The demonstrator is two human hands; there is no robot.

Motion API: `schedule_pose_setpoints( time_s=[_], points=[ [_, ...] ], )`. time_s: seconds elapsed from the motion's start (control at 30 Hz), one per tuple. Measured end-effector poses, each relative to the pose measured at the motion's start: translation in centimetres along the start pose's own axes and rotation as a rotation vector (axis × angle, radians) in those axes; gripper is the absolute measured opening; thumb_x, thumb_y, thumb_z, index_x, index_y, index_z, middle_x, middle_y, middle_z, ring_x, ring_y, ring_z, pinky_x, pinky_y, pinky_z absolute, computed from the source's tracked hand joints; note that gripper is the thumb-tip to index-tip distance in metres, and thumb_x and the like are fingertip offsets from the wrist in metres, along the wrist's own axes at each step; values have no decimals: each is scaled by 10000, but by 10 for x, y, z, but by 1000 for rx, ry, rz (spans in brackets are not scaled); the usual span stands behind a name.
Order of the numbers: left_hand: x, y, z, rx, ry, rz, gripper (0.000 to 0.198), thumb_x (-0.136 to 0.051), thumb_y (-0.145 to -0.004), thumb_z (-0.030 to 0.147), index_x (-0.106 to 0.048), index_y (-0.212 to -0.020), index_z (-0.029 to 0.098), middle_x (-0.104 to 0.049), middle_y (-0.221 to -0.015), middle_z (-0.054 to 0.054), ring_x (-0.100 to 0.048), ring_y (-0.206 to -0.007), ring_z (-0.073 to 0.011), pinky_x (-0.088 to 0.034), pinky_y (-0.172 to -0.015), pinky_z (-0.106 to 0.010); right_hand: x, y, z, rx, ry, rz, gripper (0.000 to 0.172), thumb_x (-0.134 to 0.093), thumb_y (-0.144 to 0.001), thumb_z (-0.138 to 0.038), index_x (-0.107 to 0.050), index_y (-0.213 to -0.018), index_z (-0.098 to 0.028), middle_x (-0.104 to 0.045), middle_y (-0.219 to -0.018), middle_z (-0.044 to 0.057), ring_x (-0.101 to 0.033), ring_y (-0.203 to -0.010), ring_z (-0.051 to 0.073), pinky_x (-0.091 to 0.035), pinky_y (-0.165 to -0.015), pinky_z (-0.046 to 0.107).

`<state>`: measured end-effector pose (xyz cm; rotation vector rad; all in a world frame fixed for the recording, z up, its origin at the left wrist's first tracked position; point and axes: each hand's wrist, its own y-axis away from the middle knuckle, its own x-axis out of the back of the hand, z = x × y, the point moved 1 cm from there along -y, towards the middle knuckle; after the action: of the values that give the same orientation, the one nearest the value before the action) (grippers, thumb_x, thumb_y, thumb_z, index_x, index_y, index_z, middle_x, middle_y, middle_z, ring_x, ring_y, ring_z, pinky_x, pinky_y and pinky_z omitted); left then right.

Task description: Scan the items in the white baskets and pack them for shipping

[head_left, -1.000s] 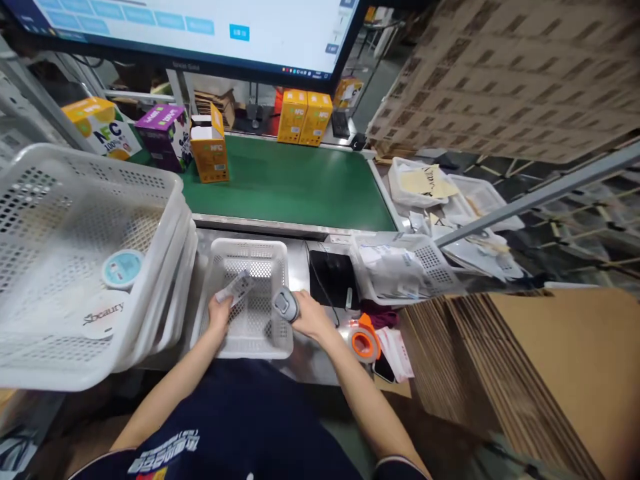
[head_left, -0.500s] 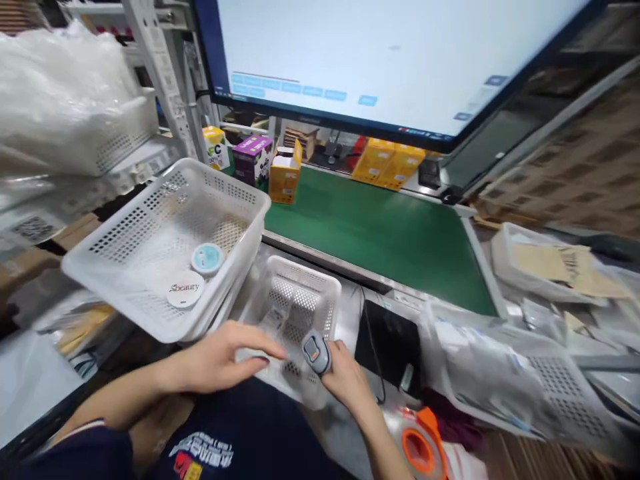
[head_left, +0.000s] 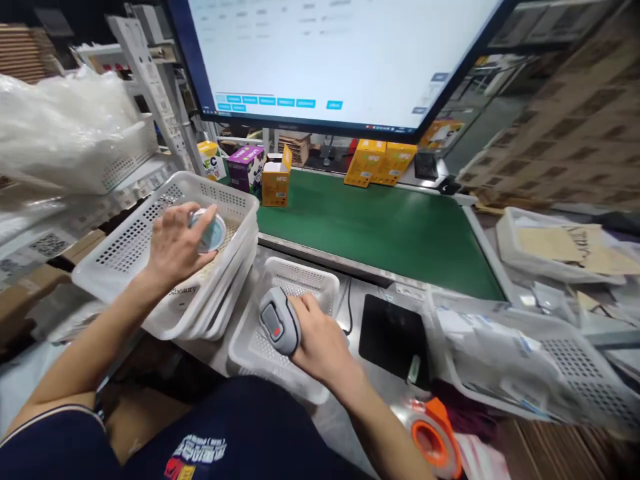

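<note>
L hand: thumb and fingers pinch opp. edges of 1 round tub w/ a light-blue lid, over the top white basket of the nested stack; looks lifted, but clearance below is hard to tell. R hand: fingers clenched round a grey handheld scanner, above a smaller white basket; scanner hides part of it, so can't tell what's inside. Progress, my read: grasp on the tub is done; tub not yet clear of the stack, and well apart from the scanner. 1 round white "beauty" piece lies in the top basket, part hidden by the forearm. Further out: black pad R of the small basket, orange tape dispenser nearer; beyond, green belt surface w/ open orange carton, then monitor.
</note>
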<state>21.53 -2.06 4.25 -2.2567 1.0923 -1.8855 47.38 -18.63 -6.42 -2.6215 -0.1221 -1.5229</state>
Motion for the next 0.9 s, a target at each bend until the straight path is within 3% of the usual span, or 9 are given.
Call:
schedule_pose_setpoints(
  time_s=[0.07, 0.17, 0.3, 0.4, 0.47, 0.6, 0.7, 0.8, 0.9],
  points=[
    [14, 19, 26, -59, 51, 113, 744, -790, -1000, 360, -580, -1709, 280, -557, -1645, -204, -508, -1490, -452, -455, -1192, -602, 9, 7, -12, 52, 3, 30, 614, -645, -927, -246, -565, -1535, -215, -639, -1333, 139, -721, -942, 280, -442, -704, 364],
    [0, 48, 75, -155, 139, 93, 717, -743, -1012, 275, -589, -1708, 360, -591, -1625, -165, -551, -1465, -409, -459, -1196, -557, 11, 22, -16, 75, -17, -16, 694, -646, -935, -251, -519, -1614, -196, -648, -1353, 149, -746, -1021, 302, -497, -750, 376],
    [-55, 75, 141, -216, 243, -101, 802, -758, -987, 235, -536, -1753, 320, -605, -1640, -176, -576, -1480, -391, -480, -1221, -517, -6, 47, 4, -47, -49, -155, 679, -663, -940, -260, -543, -1607, -211, -654, -1381, 153, -752, -1078, 332, -521, -812, 396],
    [-76, 83, 156, -273, 348, -346, 930, -876, -914, 311, -506, -1765, 248, -551, -1721, -206, -530, -1562, -421, -456, -1286, -542, -34, 70, 34, -179, -98, -198, 623, -649, -919, -188, -593, -1539, -214, -653, -1364, 146, -744, -1132, 351, -528, -875, 408],
    [-68, 82, 136, -319, 448, -392, 862, -848, -949, 390, -533, -1739, 243, -551, -1731, -200, -526, -1577, -413, -445, -1310, -541, -56, 83, 55, -251, -133, -192, 632, -625, -891, -120, -605, -1513, -228, -650, -1332, 134, -742, -1130, 344, -522, -881, 396],
    [-32, 69, 43, -136, 447, -232, 477, -527, -1094, 297, -674, -1545, 245, -677, -1552, -156, -624, -1453, -349, -484, -1278, -506, -85, 94, 85, -299, -139, -69, 656, -581, -843, -46, -616, -1461, -264, -632, -1268, 106, -729, -1000, 296, -490, -807, 367],
    [-35, 61, -15, 17, 255, -464, 610, -660, -967, 231, -609, -1570, 159, -600, -1604, -240, -607, -1463, -442, -564, -1168, -554, -85, 85, 81, -230, -217, -23, 565, -591, -842, -69, -639, -1376, -248, -608, -1225, 100, -707, -968, 281, -498, -795, 368],
    [-58, 62, -36, 96, 145, -773, 750, -758, -837, 156, -568, -1555, 53, -580, -1579, -349, -650, -1390, -522, -611, -1039, -579, -75, 69, 62, -153, -285, -39, 533, -603, -875, -124, -647, -1390, -254, -598, -1239, 103, -709, -968, 282, -513, -792, 378],
    [-58, 58, -45, 200, 208, -672, 806, -764, -882, 304, -482, -1594, 50, -622, -1528, -367, -687, -1327, -525, -574, -1067, -646, -62, 58, 47, -111, -285, -21, 594, -624, -866, -150, -642, -1446, -279, -600, -1235, 96, -711, -948, 282, -511, -756, 372]
  ],
)
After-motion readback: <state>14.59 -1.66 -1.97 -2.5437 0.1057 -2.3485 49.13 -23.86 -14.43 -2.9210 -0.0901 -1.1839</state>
